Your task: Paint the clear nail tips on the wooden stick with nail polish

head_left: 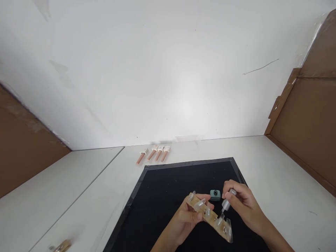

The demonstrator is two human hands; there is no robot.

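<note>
My left hand [185, 217] grips a narrow wooden strip [211, 219] with several clear false nail tips standing along it. It is held tilted, its right end lower and nearer to me. My right hand [243, 203] pinches the silver cap of a nail polish brush [226, 204]. The brush points down and left, and its end is at a clear tip near the strip's right end; whether it touches cannot be made out. Between and beyond the hands, a small teal bottle [215, 195] with a dark round opening stands on the black mat [170, 189].
Several small white bottles with pinkish stems [158, 153] lie in a row behind the mat. Part of a wooden piece with metal [61, 246] shows at the lower left edge. Brown cardboard panels [309, 126] flank the white table, and a white wall [168, 70] rises behind.
</note>
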